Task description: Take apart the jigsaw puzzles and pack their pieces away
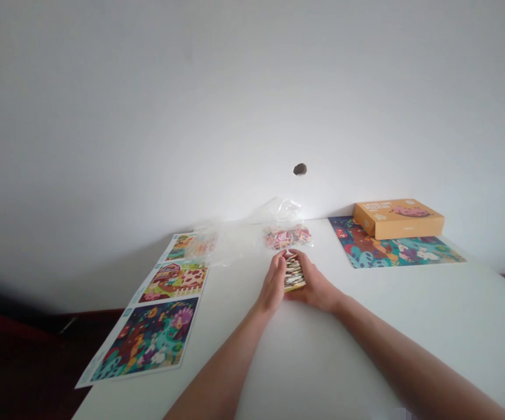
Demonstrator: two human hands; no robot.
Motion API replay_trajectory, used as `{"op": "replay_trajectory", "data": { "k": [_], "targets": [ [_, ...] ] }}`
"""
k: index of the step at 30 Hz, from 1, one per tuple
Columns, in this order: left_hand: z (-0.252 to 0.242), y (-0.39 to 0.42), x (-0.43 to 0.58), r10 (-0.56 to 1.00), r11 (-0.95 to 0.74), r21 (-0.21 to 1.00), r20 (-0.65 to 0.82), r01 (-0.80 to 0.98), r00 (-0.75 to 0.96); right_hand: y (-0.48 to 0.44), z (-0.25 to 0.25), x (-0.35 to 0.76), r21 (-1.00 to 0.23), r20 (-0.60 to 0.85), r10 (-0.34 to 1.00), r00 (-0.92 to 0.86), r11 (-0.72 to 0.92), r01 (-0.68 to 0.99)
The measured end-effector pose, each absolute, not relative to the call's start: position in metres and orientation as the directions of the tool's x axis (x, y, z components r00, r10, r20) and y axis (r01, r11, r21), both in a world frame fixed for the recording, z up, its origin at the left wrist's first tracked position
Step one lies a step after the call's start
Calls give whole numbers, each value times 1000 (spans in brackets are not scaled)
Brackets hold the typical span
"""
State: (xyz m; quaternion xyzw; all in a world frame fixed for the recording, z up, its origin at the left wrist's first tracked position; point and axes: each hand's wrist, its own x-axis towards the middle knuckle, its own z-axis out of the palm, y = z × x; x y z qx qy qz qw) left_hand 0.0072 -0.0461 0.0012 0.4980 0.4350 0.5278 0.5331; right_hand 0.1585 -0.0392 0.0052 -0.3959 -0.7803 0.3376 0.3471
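L hand (273, 284) + R hand (317, 287) gripping pcs stack (293, 274) | bagged pcs (287, 237) beyond | box (397, 219) atop poster (403, 252)

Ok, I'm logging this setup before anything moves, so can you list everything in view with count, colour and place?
wall: one, white, behind
hole: one, dark, in the wall
floor: one, dark reddish, lower left
table: one, white, centre
picture sheet: apparently one, multicoloured, table's left side
poster: one, multicoloured, table's far right
box: one, orange-yellow, on the poster
bagged pieces: uncountable, mostly red and white, far middle
clear plastic: count unclear, colourless, partly over the picture sheet
stack of pieces: one, pale-edged, between the hands
left hand: one, bare, stack's left
right hand: one, bare, stack's right
forearms: two, bare, from the bottom
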Motion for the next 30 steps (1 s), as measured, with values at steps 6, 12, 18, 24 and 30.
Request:
{"op": "replay_trajectory", "data": {
  "k": [6,12,18,24,30],
  "targets": [
    [0,-43,4,996,-87,994,89,-72,24,-38,3,158,-793,270,856,-440,457,404],
    [5,-43,2,976,-210,976,212,55,-51,-33,0,160,-784,261,854,-449,459,417],
    [17,-38,-36,584,-178,673,659,718,-474,-34,2,162,-824,242,865,-439,422,378],
    [23,-26,-73,400,172,682,611,711,-683,-34,4,163,-820,236,867,-439,420,388],
    [12,-12,-87,520,290,805,321,517,-792,-33,6,163,-807,234,868,-437,425,411]
  ]
}}
